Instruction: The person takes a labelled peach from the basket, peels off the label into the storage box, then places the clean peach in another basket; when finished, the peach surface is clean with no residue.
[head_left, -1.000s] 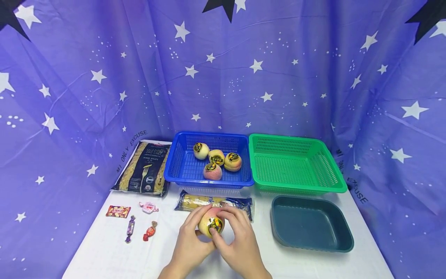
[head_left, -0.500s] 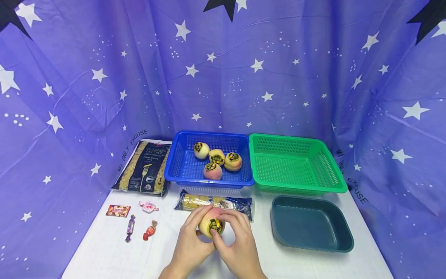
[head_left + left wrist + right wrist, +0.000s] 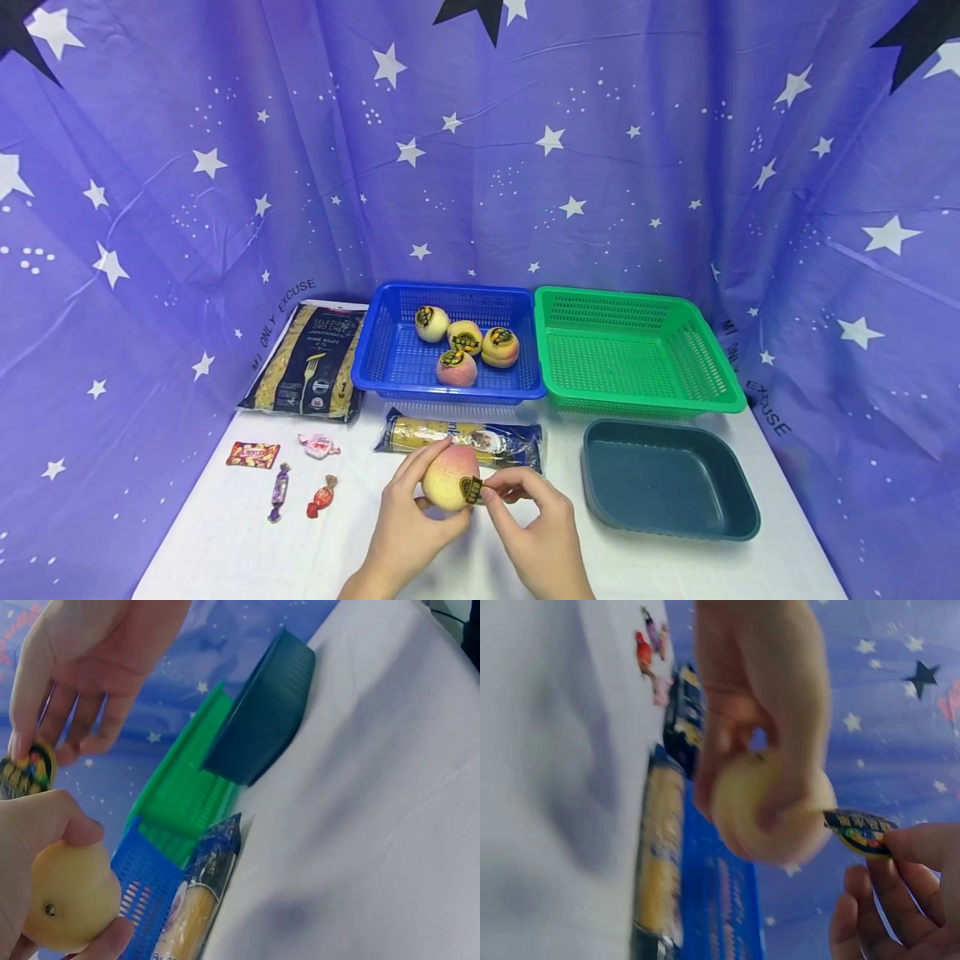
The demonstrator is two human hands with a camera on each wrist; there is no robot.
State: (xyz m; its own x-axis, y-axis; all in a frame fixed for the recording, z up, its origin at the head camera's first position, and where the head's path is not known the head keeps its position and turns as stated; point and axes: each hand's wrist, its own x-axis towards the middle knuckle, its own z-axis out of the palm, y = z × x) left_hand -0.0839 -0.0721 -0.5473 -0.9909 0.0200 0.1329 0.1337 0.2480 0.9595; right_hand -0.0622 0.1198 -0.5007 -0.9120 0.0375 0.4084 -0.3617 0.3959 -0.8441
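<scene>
Far left on the white cloth-covered counter (image 3: 225, 542) lies a dark bag of penne pasta (image 3: 311, 362), four small wrapped candies (image 3: 285, 471) in front of it; behind centre, the blue plastic mesh basket (image 3: 382, 358) holds four stickered peaches (image 3: 465, 346), a long spaghetti packet (image 3: 465, 435) lying just before it. Front centre, the left hand (image 3: 408, 533) cups a yellow-pink peach (image 3: 448, 479) just above the counter, fingers curled round it; the right hand (image 3: 536, 533) pinches the black-and-yellow sticker (image 3: 472, 489) at the fruit's side, half peeled; to the right stand an empty green plastic mesh basket (image 3: 637, 350) and a dark teal plastic tray (image 3: 667, 483).
</scene>
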